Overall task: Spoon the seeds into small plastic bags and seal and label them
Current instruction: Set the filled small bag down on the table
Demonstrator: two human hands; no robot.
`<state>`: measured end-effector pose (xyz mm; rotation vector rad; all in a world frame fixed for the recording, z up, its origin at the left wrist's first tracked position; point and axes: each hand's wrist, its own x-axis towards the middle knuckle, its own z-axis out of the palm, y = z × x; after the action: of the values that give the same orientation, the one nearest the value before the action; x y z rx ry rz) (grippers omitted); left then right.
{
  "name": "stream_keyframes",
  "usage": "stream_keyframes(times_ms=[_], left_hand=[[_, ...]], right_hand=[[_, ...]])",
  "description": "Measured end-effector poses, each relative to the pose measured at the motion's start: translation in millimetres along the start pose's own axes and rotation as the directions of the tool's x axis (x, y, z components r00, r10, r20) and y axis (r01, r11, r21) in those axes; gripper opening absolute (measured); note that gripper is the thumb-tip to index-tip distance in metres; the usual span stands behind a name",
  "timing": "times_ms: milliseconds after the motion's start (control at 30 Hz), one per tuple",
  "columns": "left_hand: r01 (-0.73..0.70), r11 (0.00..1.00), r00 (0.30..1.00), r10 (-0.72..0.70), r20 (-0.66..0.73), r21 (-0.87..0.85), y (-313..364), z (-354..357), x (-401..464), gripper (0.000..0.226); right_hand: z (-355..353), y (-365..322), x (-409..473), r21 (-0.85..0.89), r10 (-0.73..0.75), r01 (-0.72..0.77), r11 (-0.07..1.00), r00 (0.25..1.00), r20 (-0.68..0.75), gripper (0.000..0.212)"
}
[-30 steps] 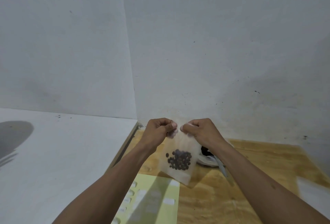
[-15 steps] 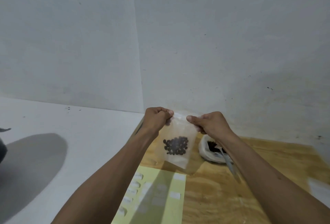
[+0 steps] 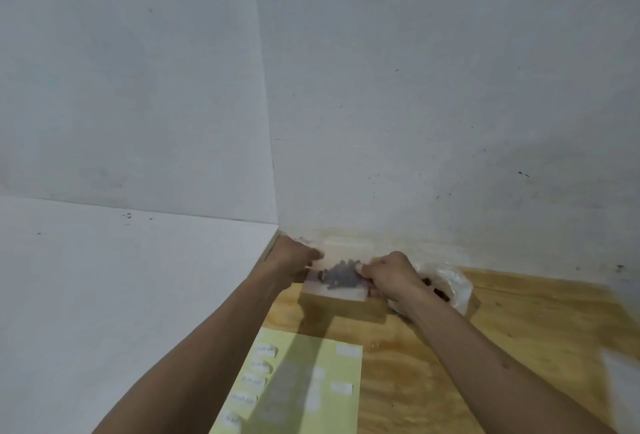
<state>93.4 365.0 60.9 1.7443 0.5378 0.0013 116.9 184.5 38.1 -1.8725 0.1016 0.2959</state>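
Holding the small plastic bag (image 3: 334, 281) between both hands, you have it low over the wooden bench (image 3: 485, 329), close to the corner where the 2 white walls meet. Your left hand (image 3: 294, 260) has its fingers curled round the bag's left edge, and your right hand (image 3: 388, 274) pinches the right edge with curled fingers, so each grip is closed tight on the plastic. The dark seeds (image 3: 341, 274) sit bunched in the middle of the bag, between your 2 hands; motion blur makes it hard to tell whether the bag's lower edge touches the bench. Just beside your right wrist lies a crumpled clear bag (image 3: 446, 281) with more dark seeds in it. Nearer you, between your forearms, a pale yellow label sheet (image 3: 311, 381) lies flat on the bench with small white labels (image 3: 266, 352) along its left side.
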Motion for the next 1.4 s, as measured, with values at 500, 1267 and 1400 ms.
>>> stream_keyframes(times_ms=[500, 1267, 1400], left_hand=[[-0.174, 0.827, 0.978, 0.21, -0.007, 0.535, -58, 13, 38, 0.038], [-0.469, 0.806, 0.825, 0.546, -0.146, 0.361, 1, 74, -19, 0.034], [-0.61, 0.714, 0.775, 0.628, 0.071, 0.342, 21, 142, -62, 0.035]], right_hand=[[56, 23, 20, -0.722, -0.102, 0.055, 0.689, 0.994, -0.022, 0.024], [-70, -29, -40, -0.742, -0.309, 0.123, 0.659, 0.944, -0.118, 0.023], [-156, 5, -68, -0.743, -0.25, -0.053, 0.667, 0.924, -0.29, 0.037]])
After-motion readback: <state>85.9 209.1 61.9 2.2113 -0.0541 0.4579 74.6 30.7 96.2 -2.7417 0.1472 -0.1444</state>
